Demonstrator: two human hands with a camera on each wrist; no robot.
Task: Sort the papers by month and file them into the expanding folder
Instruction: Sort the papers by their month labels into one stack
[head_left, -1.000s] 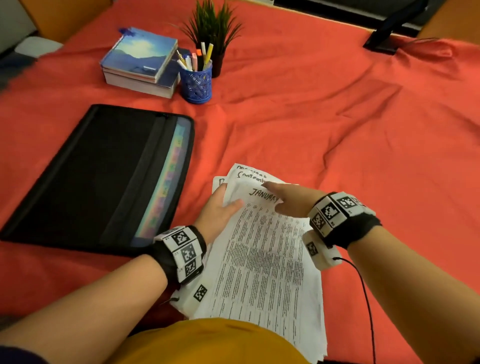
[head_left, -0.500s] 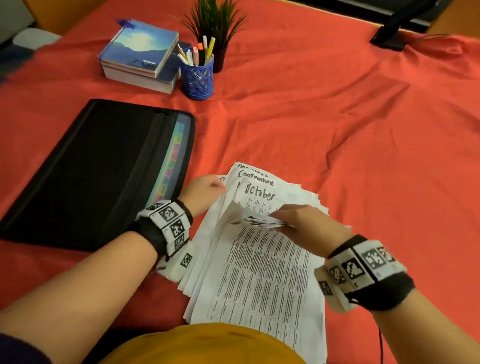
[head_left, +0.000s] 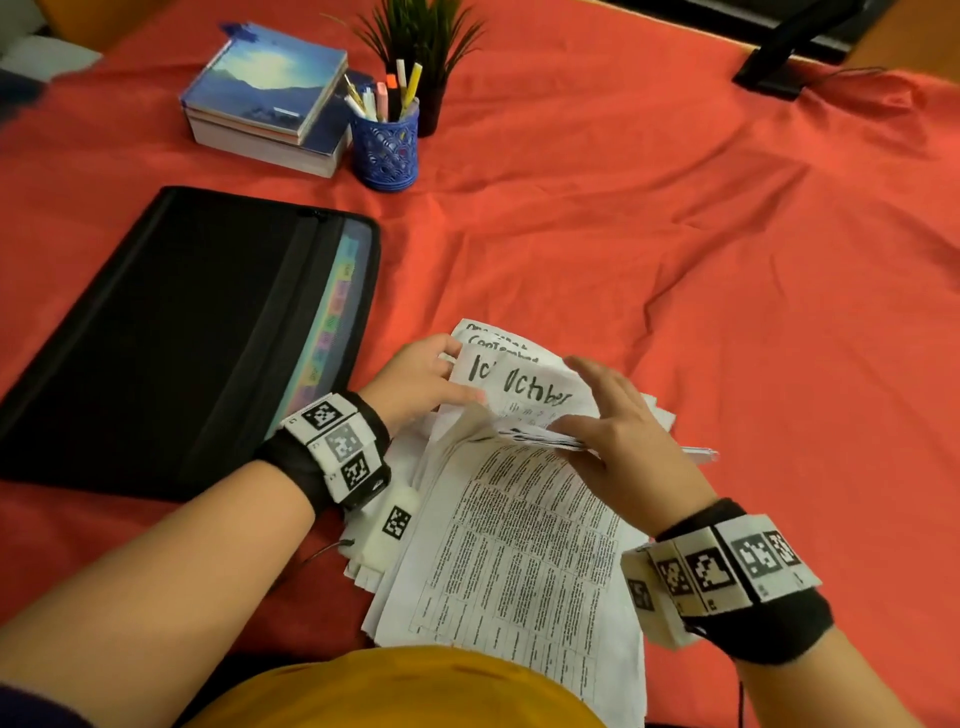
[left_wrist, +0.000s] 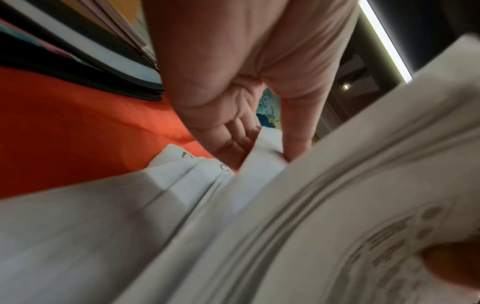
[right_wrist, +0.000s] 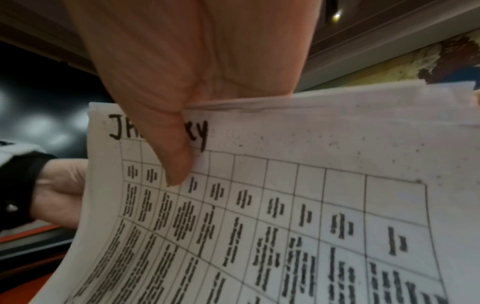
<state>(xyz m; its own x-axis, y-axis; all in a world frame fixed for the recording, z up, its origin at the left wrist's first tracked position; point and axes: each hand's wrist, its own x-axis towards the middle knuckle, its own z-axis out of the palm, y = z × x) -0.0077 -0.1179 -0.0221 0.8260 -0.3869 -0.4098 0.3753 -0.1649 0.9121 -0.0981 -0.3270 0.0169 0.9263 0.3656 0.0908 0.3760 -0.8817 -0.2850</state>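
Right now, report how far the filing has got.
Nothing visibly filed: the expanding folder lies flat beside the paper stack. In hand: right hand lifts sheets, January on top; left hand fingers an October sheet. Sorting and filing remain.

The right hand's thumb (right_wrist: 179, 156) covers the middle letters of the papers' (right_wrist: 285, 205) heading.

Dim warm indoor light, soft shadows; wrist views w/ heavy motion blur, wide-angle edge warp, noisy dark corners.

Item count, bench
One expanding folder (head_left: 171, 332), one paper pile (head_left: 524, 545), two stacked books (head_left: 270, 98), one pen cup (head_left: 384, 150), one plant (head_left: 426, 47).
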